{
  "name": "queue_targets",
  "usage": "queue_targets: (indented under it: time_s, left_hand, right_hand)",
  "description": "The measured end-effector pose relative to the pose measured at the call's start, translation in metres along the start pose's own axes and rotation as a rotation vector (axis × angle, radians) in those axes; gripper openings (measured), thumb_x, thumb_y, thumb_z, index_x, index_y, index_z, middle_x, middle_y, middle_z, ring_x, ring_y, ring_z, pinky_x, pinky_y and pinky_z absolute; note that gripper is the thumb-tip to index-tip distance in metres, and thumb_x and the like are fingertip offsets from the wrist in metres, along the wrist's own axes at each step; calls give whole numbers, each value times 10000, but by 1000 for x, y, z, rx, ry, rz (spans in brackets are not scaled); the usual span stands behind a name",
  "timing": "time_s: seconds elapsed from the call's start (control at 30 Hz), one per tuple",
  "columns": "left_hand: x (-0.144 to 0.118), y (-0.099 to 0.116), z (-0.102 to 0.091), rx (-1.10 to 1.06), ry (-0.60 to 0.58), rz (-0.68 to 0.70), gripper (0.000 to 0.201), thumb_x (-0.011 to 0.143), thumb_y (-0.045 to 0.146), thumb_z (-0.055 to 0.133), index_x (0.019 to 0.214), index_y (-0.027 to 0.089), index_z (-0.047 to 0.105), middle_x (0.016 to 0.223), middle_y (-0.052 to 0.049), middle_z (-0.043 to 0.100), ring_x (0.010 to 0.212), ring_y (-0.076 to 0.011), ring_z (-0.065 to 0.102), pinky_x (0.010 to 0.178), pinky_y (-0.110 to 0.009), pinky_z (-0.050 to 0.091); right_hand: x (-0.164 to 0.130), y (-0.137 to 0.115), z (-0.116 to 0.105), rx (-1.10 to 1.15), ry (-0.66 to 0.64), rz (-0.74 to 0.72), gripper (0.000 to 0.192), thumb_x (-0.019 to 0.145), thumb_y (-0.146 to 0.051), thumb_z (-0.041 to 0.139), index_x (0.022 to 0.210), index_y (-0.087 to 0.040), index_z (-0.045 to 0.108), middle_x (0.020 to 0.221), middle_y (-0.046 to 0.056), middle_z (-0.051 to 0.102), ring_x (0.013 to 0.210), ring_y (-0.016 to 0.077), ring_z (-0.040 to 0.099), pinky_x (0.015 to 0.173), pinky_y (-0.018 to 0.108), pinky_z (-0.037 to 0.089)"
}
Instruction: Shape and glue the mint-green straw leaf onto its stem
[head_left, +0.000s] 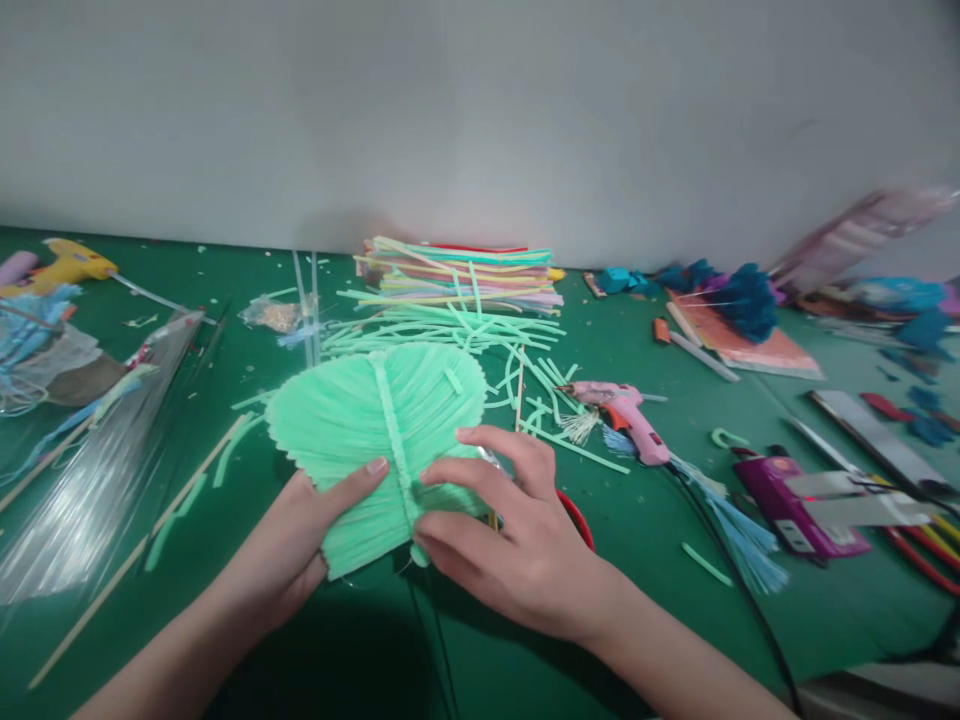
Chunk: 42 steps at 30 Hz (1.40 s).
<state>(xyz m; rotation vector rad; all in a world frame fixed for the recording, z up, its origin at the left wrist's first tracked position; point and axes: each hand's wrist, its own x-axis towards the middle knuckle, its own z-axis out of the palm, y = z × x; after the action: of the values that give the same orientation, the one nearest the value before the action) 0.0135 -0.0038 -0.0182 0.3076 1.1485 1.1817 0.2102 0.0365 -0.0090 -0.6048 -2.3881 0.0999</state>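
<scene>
You've got the green straw leaf [360, 420] up between both hands, low and centre over the green table [660, 560], its broad rounded end pointing away from you and its narrow end down near your wrists. Your left hand [292, 550] is closed on the leaf's lower left edge, thumb pressed flat on top of the ribs and the fingers tucked out of sight beneath. Your right hand [510, 545] grips the lower right side, fingers spread across the top, fingertips sitting right against the central rib that runs up the middle. Just beyond the leaf lies a scatter of loose green straw pieces [450, 325], and behind that a neat stack of coloured straws [457, 270] close to the wall. To your right, a pink glue gun [622, 415] rests on the table, nozzle aimed towards the leaf, with a pale blue tassel [739, 530] trailing beside its black cord. Peeking out from under your right hand is a curved red handle [577, 515]; what it belongs to I can't tell. Further right sits a purple tool [795, 500] with a strip of silver across it. Over on your left, a clear plastic bundle [90, 480] lies slanted, wooden sticks [142, 545] beside it, and a yellow glue gun [67, 265] far back in the corner.
</scene>
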Motion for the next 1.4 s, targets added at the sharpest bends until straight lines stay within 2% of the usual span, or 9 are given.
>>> queue_targets:
  time_s: [0.3, 0.47, 0.6, 0.7, 0.87, 1.03, 1.23, 1.3, 1.4]
  left_hand:
    - [0, 1, 0, 22, -41, -5, 760, 744, 241, 811, 1428, 274, 482, 1224, -89, 720, 1039, -307, 708, 794, -349, 615]
    - [-1, 2, -1, 38, -102, 7, 680, 772, 232, 784, 1399, 273, 525, 1219, -74, 724, 1075, -310, 692, 873, -382, 586]
    - [-1, -1, -6, 155, -199, 53, 764, 699, 159, 832, 1395, 258, 532, 1229, -72, 720, 1107, -308, 676, 973, -402, 527]
    - [-2, -2, -8, 240, -227, 106, 764, 680, 149, 840, 1378, 263, 550, 1306, -70, 675, 1185, -306, 628, 1020, -407, 488]
    - [-6, 2, -1, 337, -158, 149, 714, 640, 215, 873, 1305, 248, 617, 1253, -78, 705, 1213, -319, 607, 1055, -439, 449]
    - [-7, -1, 9, 306, -41, 218, 715, 552, 228, 907, 1226, 217, 668, 1180, -97, 737, 1119, -351, 660, 1015, -476, 475]
    - [-6, -2, 12, 260, 13, 278, 837, 535, 219, 920, 1310, 229, 605, 1198, -83, 731, 1137, -328, 651, 1019, -431, 474]
    - [-5, 1, 9, 215, 36, 292, 883, 560, 203, 911, 1365, 247, 549, 1246, -72, 709, 1180, -316, 627, 1042, -429, 459]
    - [-4, 5, 4, 126, 77, 287, 843, 633, 184, 875, 1392, 260, 517, 1277, -70, 692, 1192, -300, 624, 1064, -436, 448]
  right_hand:
    - [1, 1, 2, 12, 116, -23, 52, 836, -201, 753, 833, -237, 716, 1015, -28, 758, 1173, 228, 538, 973, 405, 387]
    - [1, 5, 5, 34, 153, -15, 88, 816, -209, 777, 860, -263, 723, 963, -43, 768, 1112, 210, 578, 941, 385, 404]
    - [0, 10, 5, 6, 170, -50, 69, 823, -245, 776, 868, -249, 723, 962, -28, 764, 1124, 222, 564, 934, 394, 418]
    - [-1, 14, 5, -24, 170, -46, 89, 820, -275, 778, 874, -232, 722, 975, 0, 756, 1152, 244, 540, 935, 406, 428]
    - [0, 14, 2, -27, 174, -14, 85, 836, -286, 758, 890, -236, 715, 985, 15, 742, 1175, 251, 530, 945, 407, 430]
    - [-1, 11, 3, -25, 161, -5, 65, 850, -279, 742, 895, -243, 712, 996, 9, 734, 1181, 241, 525, 955, 403, 428]
    - [-2, 12, 2, 122, 194, 62, 192, 827, -218, 753, 1000, -205, 671, 1052, 66, 670, 1175, 262, 509, 1004, 443, 437]
    - [-4, 12, 2, 198, 242, 139, 314, 807, -256, 766, 1078, -193, 622, 1107, 88, 621, 1152, 259, 512, 1002, 451, 441]
    - [-7, 11, 5, 322, 262, 388, 463, 762, -290, 776, 1151, -196, 543, 1152, 100, 561, 1080, 242, 545, 906, 409, 496]
